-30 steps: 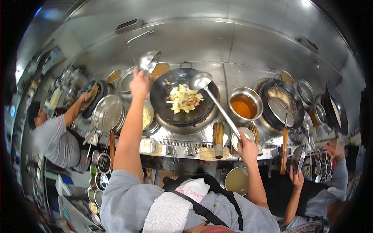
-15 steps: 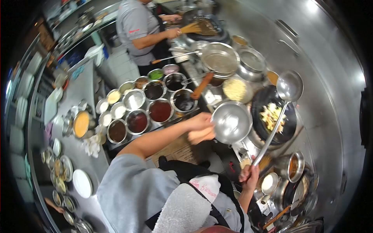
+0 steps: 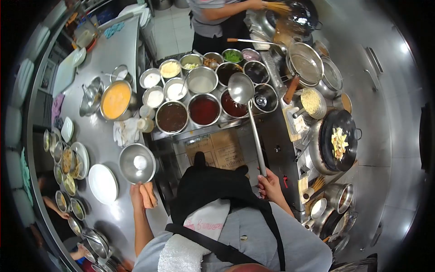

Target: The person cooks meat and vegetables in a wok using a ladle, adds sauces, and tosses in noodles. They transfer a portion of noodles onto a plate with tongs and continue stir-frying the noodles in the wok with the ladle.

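Observation:
My left hand (image 3: 137,196) is closed on the near rim of a round metal bowl (image 3: 125,158), with a folded orange-brown cloth (image 3: 148,196) at the grip. The bowl is at the edge of the left counter; I cannot tell whether it rests there. Nothing but bright reflections shows inside it. My right hand (image 3: 270,186) is wrapped round the handle end of a long metal ladle (image 3: 241,89). Its bowl hangs over the pots of dark red sauce (image 3: 231,105). At the right, pale chopped food (image 3: 339,144) lies in a black wok (image 3: 349,124).
White plates (image 3: 103,183) and several small dishes of food stand on the left counter. Behind the bowl is a pot of orange liquid (image 3: 117,102). A co-worker (image 3: 217,20) stands across at another wok. Other people's hands reach in at the lower left.
My left hand has carried the bowl from beside the wok to the left counter. The ladle has swung left from over the wok to the sauce pots, and my view has turned left.

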Motion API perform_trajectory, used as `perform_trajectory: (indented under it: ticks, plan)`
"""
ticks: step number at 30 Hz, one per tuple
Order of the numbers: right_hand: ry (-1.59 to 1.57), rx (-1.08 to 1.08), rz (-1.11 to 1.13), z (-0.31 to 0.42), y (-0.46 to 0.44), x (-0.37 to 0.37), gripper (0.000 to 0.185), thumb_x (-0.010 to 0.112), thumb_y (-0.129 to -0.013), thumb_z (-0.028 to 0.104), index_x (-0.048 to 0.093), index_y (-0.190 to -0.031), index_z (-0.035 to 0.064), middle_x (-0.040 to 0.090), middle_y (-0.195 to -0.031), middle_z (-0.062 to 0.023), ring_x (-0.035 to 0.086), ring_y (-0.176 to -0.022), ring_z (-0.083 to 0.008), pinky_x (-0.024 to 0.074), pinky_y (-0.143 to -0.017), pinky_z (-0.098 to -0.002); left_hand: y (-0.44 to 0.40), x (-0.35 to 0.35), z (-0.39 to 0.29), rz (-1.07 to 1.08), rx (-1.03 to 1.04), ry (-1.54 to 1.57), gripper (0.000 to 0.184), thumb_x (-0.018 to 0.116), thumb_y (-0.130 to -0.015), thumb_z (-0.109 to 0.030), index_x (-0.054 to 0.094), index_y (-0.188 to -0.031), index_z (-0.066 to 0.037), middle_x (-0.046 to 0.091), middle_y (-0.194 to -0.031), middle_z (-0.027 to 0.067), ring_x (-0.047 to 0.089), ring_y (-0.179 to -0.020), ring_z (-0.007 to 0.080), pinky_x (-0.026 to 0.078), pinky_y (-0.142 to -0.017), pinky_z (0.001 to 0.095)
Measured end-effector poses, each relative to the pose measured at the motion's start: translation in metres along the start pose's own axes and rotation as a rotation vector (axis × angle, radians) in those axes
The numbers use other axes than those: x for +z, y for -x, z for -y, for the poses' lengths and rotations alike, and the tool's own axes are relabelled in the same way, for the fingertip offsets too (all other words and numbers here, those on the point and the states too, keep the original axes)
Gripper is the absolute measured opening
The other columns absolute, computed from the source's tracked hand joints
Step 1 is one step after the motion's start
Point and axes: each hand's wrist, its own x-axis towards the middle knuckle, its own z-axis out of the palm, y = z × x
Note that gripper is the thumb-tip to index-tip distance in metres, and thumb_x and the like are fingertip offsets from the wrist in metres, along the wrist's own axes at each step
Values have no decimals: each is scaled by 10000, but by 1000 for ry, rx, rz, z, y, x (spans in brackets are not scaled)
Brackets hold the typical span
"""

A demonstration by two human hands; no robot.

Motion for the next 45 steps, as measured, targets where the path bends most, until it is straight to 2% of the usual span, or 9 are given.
perform_trajectory:
  ticks: [4, 7, 16, 20, 23, 26, 28, 33, 45]
  plan:
    - [161, -20, -65, -12, 0, 3, 374, 597, -938, 150, 495, -1295, 107, 427, -602, 20, 363, -411, -47, 318, -364, -203, -2, -35, 15, -252, -44, 68, 323, 544, -920, -195, 551, -1204, -42, 650, -919, 110, 648, -831, 204, 542, -747, 325]
    - [86, -32, -60, -15, 1, -5, 336, 619, -924, 140, 527, -1243, 90, 440, -632, 33, 393, -464, -45, 318, -394, -206, -41, -73, 39, 142, -180, 443, 272, 518, -939, -254, 572, -1093, -37, 645, -890, 105, 647, -667, 215, 561, -601, 357]
    - [314, -186, 160, -2, -12, 9, 359, 616, -916, 107, 535, -1263, 58, 458, -636, 50, 393, -468, -40, 295, -383, -197, -96, -37, -16, -131, 269, 483, 267, 532, -959, -213, 513, -1143, -21, 636, -928, 123, 661, -806, 215, 563, -694, 330]
    - [322, -234, 170, 4, -11, 8, 363, 618, -914, 104, 535, -1264, 55, 457, -634, 50, 397, -468, -40, 294, -382, -202, -97, -56, -30, -427, 150, 137, 520, 567, -937, -246, 404, -1359, 10, 550, -1254, 224, 621, -1042, 256, 537, -824, 337]
    - [306, -145, 153, 7, -7, 7, 428, 637, -908, 109, 519, -1300, -16, 568, -915, 41, 499, -748, -39, 389, -670, -186, -93, -79, -6, -546, 1, -303, 622, 611, -898, -297, 390, -1386, 20, 533, -1279, 203, 598, -1064, 252, 487, -895, 328]
    - [320, -133, 151, -2, -8, -1, 441, 646, -897, 105, 519, -1303, -13, 568, -944, 37, 493, -745, -33, 389, -662, -182, -82, -89, 8, -278, 1, -395, 588, 637, -857, -290, 460, -1324, 20, 607, -1151, 172, 600, -984, 264, 462, -886, 347]
    - [332, -90, 119, -2, -1, 1, 450, 636, -901, 106, 508, -1328, 41, 474, -643, 48, 407, -488, -36, 290, -413, -213, -84, -76, 31, -389, 43, -389, 560, 635, -852, -265, 470, -1306, 19, 628, -1076, 182, 595, -951, 270, 464, -864, 360]
    - [369, -141, 118, -13, 1, -3, 449, 629, -908, 89, 504, -1338, 45, 469, -660, 57, 404, -511, -28, 296, -441, -210, -61, -46, 4, -854, 98, -332, 586, 627, -854, -256, 446, -1328, 38, 606, -1091, 215, 594, -976, 289, 457, -896, 369]
    - [247, 48, 216, -16, -17, 15, 218, 597, -939, 144, 560, -1141, 70, 442, -627, 48, 389, -481, -25, 303, -418, -185, -115, -45, 22, -547, 408, -712, 655, 640, -847, -231, 399, -1391, 44, 612, -1175, 220, 598, -1045, 279, 436, -948, 350]
